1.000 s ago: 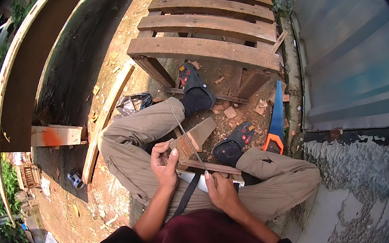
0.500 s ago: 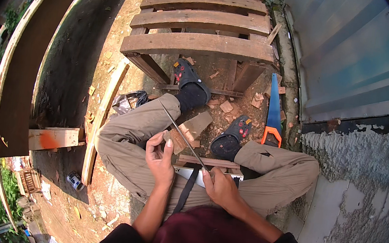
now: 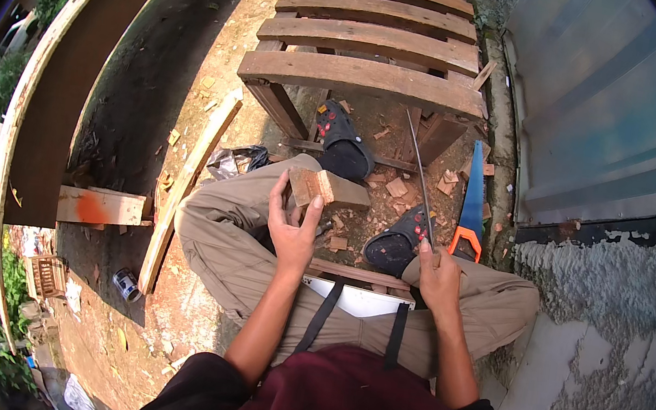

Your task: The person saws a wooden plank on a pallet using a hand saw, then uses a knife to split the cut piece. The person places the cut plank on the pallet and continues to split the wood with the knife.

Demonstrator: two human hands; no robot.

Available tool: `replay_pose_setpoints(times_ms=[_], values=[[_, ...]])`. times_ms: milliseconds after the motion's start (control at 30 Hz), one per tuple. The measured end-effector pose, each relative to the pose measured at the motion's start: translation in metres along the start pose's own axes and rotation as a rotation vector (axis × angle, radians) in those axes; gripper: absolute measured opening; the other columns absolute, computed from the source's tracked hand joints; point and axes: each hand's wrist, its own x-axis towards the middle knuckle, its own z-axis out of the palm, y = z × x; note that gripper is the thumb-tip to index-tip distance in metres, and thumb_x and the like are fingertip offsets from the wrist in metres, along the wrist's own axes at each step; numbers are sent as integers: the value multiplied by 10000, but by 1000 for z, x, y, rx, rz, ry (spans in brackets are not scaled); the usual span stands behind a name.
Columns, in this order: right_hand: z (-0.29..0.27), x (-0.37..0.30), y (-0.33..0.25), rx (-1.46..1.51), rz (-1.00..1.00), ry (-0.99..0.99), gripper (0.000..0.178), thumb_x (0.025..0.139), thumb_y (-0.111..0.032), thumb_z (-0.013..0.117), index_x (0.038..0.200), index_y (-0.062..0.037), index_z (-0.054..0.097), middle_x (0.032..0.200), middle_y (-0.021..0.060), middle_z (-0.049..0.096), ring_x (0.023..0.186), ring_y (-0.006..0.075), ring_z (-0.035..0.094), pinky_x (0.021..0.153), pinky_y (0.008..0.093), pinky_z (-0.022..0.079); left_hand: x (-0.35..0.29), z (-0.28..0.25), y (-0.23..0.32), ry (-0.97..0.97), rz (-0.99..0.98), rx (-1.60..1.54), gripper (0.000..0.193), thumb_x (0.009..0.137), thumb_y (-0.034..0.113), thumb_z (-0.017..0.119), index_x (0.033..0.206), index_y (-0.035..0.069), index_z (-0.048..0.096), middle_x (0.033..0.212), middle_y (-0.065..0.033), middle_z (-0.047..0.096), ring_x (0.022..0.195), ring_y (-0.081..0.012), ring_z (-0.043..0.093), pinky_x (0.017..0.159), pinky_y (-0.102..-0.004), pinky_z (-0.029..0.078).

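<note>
My left hand (image 3: 293, 229) grips a wooden block (image 3: 347, 193) between thumb and fingers, raised above my lap. Fresh pale wood shows in a notch cut across the block. My right hand (image 3: 439, 278) is wrapped round the near end of a long, thin, dark blade (image 3: 422, 171), which shows nearly edge-on; its exact kind cannot be made out. The blade points up and away, apart from the block. Over on the right, a handsaw (image 3: 472, 202) with a blue blade and orange handle rests on the ground near my right knee.
A slatted wooden bench (image 3: 364, 78) stands just ahead of my feet. Wood chips (image 3: 397, 187) litter the ground. A long plank (image 3: 192, 188) lies at my left, with a tin can (image 3: 126, 284) beyond it. A rough wall (image 3: 613, 281) and metal sheeting (image 3: 610, 108) border the right.
My right hand has carried the blade rightward, away from the block. My left hand has lifted and turned the block, so its notch now shows more fully.
</note>
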Motion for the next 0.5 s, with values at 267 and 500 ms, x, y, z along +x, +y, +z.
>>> replay_pose_setpoints(times_ms=[267, 500], values=[[62, -24, 72, 13, 49, -6, 573, 972, -479, 637, 725, 31, 554, 601, 197, 520, 548, 309, 500, 573, 455, 421, 60, 7, -15, -229, 288, 205, 520, 1016, 130, 602, 1488, -16, 441, 1353, -162, 598, 1170, -169, 603, 980, -295, 480], [61, -7, 80, -35, 30, -39, 528, 949, -468, 659, 815, 38, 588, 737, 285, 616, 713, 459, 621, 659, 510, 471, 87, -7, -70, 108, 84, -55, 402, 1079, 252, 522, 1344, -51, 522, 1172, -114, 656, 1041, -121, 605, 901, -289, 493]])
